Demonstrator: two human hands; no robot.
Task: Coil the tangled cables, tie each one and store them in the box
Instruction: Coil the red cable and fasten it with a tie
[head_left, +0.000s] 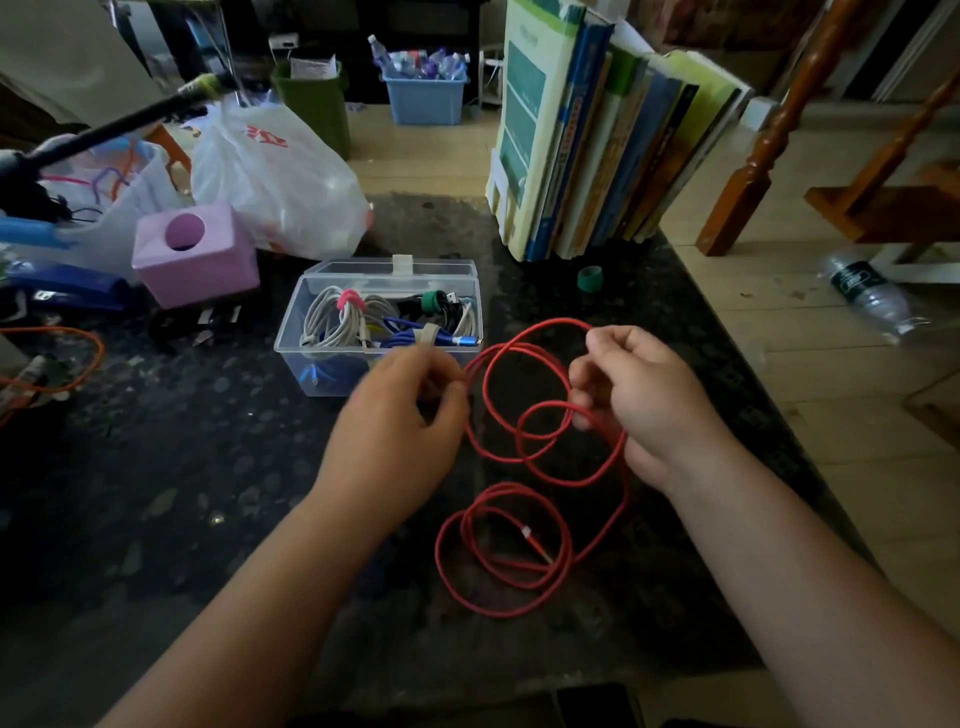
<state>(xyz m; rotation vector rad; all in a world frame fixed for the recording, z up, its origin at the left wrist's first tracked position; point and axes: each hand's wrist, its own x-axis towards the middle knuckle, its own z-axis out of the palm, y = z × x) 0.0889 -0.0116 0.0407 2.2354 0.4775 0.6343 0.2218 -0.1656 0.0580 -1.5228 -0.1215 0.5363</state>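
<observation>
Head view, item under handling: long red braided cable (545, 467), partly looped, held above the dark speckled stone desk (156, 467) just in front of the clear plastic storage box (332, 364)

Grip, left hand (400, 415): closed in a pinch on the cable at the left edge of the upper loops; image blurred here, finger detail unclear

Grip, right hand (634, 395): fingers curled round the right side of the upper loops, several strands gathered

Lower portion: a second, smaller set of loops lying loose on the desk near the wrists, with one connector end (535, 545) resting inside it

Box contents: white, blue and black cables already coiled and tied, lid open behind

Spare tie: green ring-shaped band (590, 278) standing on the desk beside the row of upright books (597, 156), well apart from both hands

Risks, as judged:
- lower loops may be dragged into a knot if the upper coil is lifted, the connector snagging a strand
- uneven loop sizes may let the coil spring apart when one grip is released to fetch the band
- loops may be caught on the box rim, being so near it
</observation>
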